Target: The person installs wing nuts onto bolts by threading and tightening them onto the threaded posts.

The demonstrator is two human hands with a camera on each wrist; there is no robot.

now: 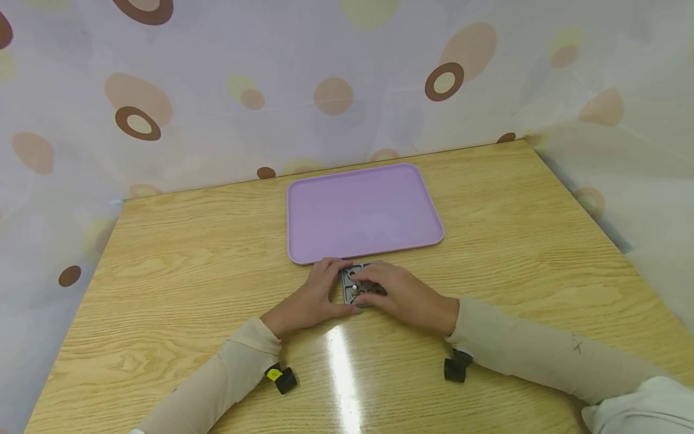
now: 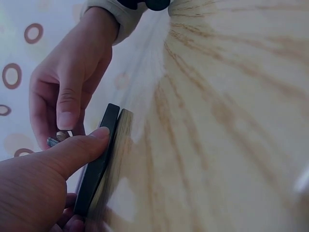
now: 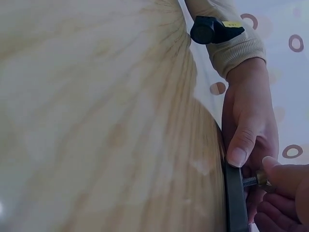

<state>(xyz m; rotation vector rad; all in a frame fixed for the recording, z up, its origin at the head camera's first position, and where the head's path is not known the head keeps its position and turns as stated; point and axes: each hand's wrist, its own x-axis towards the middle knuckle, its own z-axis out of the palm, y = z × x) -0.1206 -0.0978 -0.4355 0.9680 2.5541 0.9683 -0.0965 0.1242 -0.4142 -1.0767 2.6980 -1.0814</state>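
Observation:
A small dark grey plate with recessed compartments (image 1: 347,295) lies on the table, just in front of the tray. My left hand (image 1: 311,302) grips its left side, thumb on the near edge and fingers at the far edge. From the plate's face rises a threaded metal bolt (image 3: 249,181) with a brass nut (image 3: 262,179) on it. My right hand (image 1: 408,298) reaches over from the right and pinches the brass nut between thumb and fingers. In the left wrist view, the plate's dark side (image 2: 100,164) shows under the left thumb.
A purple tray (image 1: 363,214) sits behind the plate, towards the back of the wood-grain table (image 1: 206,253). A spotted sheet (image 1: 293,78) hangs behind the table and along its sides. Small black wrist devices (image 1: 454,369) are strapped at both sleeves.

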